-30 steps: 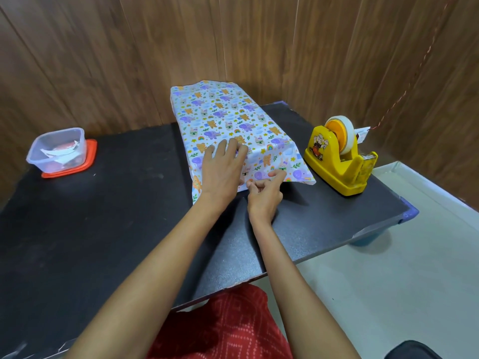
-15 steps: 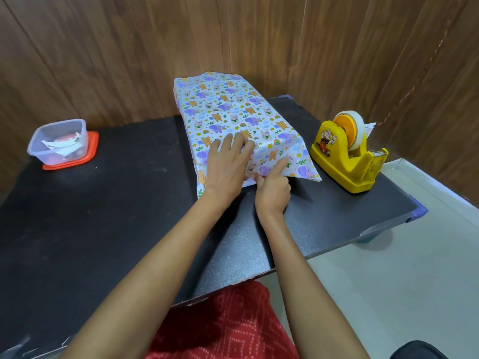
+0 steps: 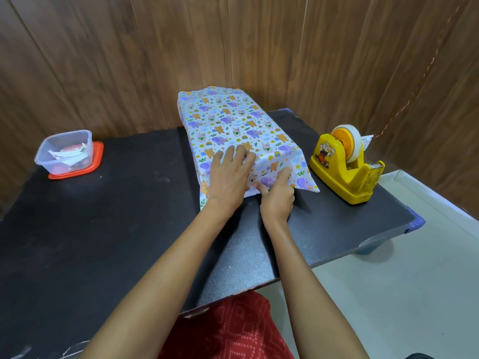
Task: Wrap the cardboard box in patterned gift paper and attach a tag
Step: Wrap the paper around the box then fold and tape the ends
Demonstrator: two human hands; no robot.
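Far out to the left of the left hand, a clear plastic tub (image 3: 64,151) sits on its red lid on the black table (image 3: 116,229), with white paper scraps inside. Whether any of these is the tag cannot be told. The left hand (image 3: 228,177) lies flat with straight fingers, pressing down on the near end of the parcel and gripping nothing. Beneath and beyond it, animal-print gift paper (image 3: 233,125) covers the top and sides of the cardboard box, which is wholly hidden. Just to the right, touching the same near end, the right hand (image 3: 277,200) presses the paper with outstretched forefinger and thumb, its other fingers curled. It does not appear to hold anything. Beyond its forefinger a loose paper corner (image 3: 308,183) flares out unfolded. Further right stands a yellow tape dispenser (image 3: 344,172). The main wrap looks done. Folding and taping this end, and attaching a tag, appear left to do.
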